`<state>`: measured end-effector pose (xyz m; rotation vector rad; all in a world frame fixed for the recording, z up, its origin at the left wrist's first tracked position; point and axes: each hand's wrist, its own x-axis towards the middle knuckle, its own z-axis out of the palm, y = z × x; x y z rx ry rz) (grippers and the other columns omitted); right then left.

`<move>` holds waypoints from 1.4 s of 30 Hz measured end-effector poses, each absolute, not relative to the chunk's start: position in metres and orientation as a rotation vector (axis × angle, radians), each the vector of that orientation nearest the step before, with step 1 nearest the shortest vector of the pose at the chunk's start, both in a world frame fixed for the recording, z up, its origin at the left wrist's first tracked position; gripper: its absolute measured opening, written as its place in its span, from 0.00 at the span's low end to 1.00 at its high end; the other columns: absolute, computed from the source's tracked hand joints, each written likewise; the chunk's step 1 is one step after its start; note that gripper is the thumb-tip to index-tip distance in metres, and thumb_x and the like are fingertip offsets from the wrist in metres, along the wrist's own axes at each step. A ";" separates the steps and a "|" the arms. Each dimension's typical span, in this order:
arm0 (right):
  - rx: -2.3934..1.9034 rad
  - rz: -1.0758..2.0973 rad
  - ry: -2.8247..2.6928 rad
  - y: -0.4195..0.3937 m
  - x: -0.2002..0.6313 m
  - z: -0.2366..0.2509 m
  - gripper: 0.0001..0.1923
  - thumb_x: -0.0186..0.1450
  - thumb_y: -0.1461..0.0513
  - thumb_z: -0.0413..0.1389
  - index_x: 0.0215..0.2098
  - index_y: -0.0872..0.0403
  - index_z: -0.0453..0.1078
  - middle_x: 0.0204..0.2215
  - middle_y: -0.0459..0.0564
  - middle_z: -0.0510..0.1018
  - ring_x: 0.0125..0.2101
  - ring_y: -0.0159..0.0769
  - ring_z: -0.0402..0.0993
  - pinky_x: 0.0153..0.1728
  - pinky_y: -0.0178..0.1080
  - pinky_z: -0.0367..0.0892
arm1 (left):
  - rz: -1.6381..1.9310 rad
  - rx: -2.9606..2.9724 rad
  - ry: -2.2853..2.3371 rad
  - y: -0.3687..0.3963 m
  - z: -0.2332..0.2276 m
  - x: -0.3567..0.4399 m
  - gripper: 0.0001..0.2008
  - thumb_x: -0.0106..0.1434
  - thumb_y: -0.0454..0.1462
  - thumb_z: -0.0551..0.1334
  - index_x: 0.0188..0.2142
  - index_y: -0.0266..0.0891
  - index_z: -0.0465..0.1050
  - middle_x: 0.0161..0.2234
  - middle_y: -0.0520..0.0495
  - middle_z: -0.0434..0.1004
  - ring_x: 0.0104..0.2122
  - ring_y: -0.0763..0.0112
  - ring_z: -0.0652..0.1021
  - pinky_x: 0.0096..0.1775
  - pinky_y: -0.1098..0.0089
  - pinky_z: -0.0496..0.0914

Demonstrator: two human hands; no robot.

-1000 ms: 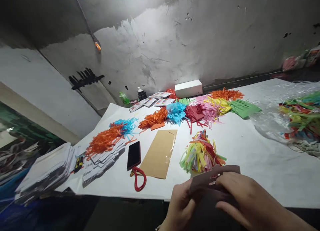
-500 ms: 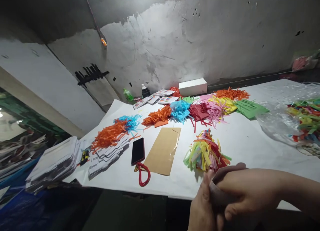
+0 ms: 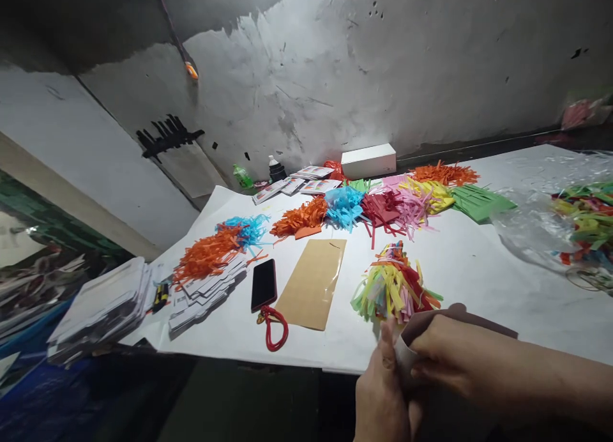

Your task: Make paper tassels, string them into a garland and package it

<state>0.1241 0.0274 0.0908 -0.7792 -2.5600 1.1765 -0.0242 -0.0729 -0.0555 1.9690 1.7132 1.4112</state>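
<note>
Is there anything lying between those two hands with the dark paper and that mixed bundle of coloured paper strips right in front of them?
Nothing visible. The left hand and right hand hold the dark brown paper sheet just in front of the multicoloured bundle of paper strips; only bare white table covering separates them.

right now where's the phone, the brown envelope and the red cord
phone [image 3: 264,283], head view, middle of its dark screen
brown envelope [image 3: 313,282], head view, centre of its flat face
red cord [image 3: 276,328], head view, right side of the loop below the phone
</note>
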 end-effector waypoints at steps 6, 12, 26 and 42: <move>-0.912 1.332 -2.576 0.033 0.131 0.100 0.09 0.62 0.63 0.57 0.24 0.55 0.73 0.27 0.44 0.79 0.27 0.30 0.72 0.25 0.31 0.59 | 1.472 1.986 1.667 -0.075 -0.053 -0.025 0.38 0.72 0.43 0.55 0.74 0.43 0.37 0.62 0.32 0.71 0.57 0.51 0.78 0.52 0.57 0.77; -0.605 1.166 -2.765 0.031 0.141 0.093 0.11 0.62 0.69 0.56 0.32 0.51 0.79 0.33 0.43 0.83 0.32 0.32 0.78 0.34 0.31 0.66 | 1.401 2.168 1.304 -0.066 -0.045 -0.042 0.35 0.72 0.36 0.58 0.73 0.49 0.44 0.54 0.40 0.81 0.49 0.60 0.83 0.47 0.67 0.79; -0.782 1.261 -1.664 -0.004 0.162 -0.001 0.46 0.50 0.42 0.71 0.62 0.48 0.69 0.56 0.59 0.77 0.52 0.58 0.76 0.48 0.51 0.76 | 1.662 1.057 1.947 -0.071 0.004 -0.070 0.28 0.64 0.60 0.58 0.40 0.39 0.82 0.33 0.42 0.85 0.35 0.52 0.82 0.36 0.63 0.77; -1.015 1.352 -1.621 -0.022 0.126 -0.053 0.19 0.68 0.45 0.53 0.38 0.49 0.74 0.27 0.49 0.79 0.31 0.45 0.78 0.37 0.42 0.75 | 1.677 0.736 1.886 -0.075 -0.055 -0.052 0.38 0.59 0.66 0.57 0.46 0.36 0.79 0.39 0.38 0.85 0.40 0.52 0.84 0.37 0.66 0.78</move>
